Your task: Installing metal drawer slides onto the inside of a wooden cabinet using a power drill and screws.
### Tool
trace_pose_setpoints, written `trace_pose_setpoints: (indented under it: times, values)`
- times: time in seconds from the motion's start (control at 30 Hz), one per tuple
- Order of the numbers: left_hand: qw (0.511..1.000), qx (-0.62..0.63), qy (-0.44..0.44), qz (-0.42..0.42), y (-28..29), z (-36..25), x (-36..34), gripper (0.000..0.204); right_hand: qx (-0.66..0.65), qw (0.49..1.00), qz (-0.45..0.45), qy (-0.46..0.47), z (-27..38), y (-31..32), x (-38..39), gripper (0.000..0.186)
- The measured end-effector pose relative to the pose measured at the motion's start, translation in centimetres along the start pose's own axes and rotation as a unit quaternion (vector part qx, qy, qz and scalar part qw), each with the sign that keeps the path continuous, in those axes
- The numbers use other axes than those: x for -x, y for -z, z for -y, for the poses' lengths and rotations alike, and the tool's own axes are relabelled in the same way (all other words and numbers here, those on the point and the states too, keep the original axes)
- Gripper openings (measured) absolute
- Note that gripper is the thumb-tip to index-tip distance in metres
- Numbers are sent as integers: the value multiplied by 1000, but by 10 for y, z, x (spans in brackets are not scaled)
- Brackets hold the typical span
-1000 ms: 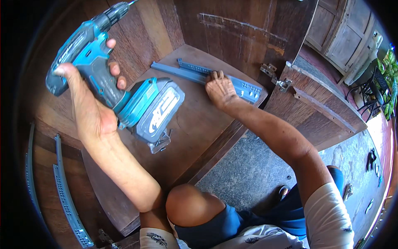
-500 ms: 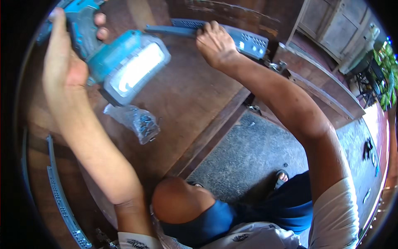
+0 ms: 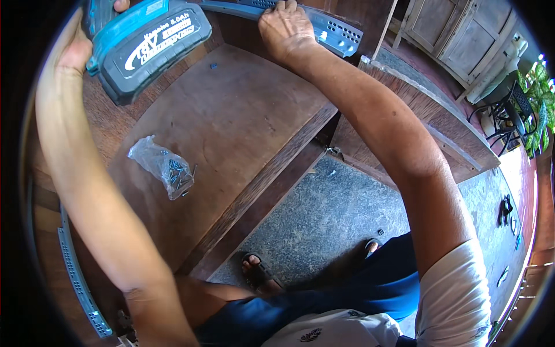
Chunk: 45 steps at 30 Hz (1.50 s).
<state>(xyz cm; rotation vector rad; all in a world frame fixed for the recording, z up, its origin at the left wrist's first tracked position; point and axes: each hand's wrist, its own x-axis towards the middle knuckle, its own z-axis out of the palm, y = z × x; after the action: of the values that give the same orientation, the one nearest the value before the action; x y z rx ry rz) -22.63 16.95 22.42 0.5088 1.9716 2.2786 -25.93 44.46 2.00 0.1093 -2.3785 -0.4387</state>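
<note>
My left hand (image 3: 75,51) is wrapped round the handle of a teal and black cordless drill (image 3: 153,52) at the upper left. The drill's thick battery base faces me, and its front end is out of the picture. At the top middle, my right hand (image 3: 286,28) is closed over a grey metal drawer slide (image 3: 341,39) lying along the wooden panel. Holes and slots run along the slide's right end. On the brown wooden board (image 3: 243,121) below lies a clear plastic bag of screws (image 3: 165,168), with a few screws at its open end.
Another drawer slide (image 3: 78,277) is on the wooden side at the lower left. A small dark piece (image 3: 213,66) rests near the board's back. Right of the board are a wooden panel (image 3: 422,118) and grey concrete floor (image 3: 324,214). A black chair (image 3: 511,115) stands far right.
The drill and my left hand have moved up and left in the picture. My right hand stays on the slide. The view has shifted, and more of the board and my foot show.
</note>
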Motion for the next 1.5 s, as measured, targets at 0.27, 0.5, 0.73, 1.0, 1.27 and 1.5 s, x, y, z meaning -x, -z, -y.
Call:
trace_pose_setpoints:
  times: [0.27, 0.5, 0.73, 1.0, 1.27, 1.5]
  values:
    - [982, -16, -188, 29, 9, 87, 63, 54, -37, 999, 26, -29, 2, -6, -4, 22]
    - [955, 147, -183, 180, 8, 135, 67, 56, -51, 996, 55, -42, 7, -11, -4, 23]
    - [962, 164, -187, 109, 2, 163, 74, 63, -61, 995, 70, -46, 9, -8, 1, 24]
    - [983, 51, -178, -6, 21, 168, 80, 70, -70, 993, 78, -51, 7, -10, -5, 25]
    - [976, 75, -195, -56, 11, 174, 78, 73, -74, 992, 79, -61, 4, -14, -12, 26]
    - [976, 86, -198, -29, -3, 178, 78, 77, -27, 994, 91, -60, 5, -7, -14, 27]
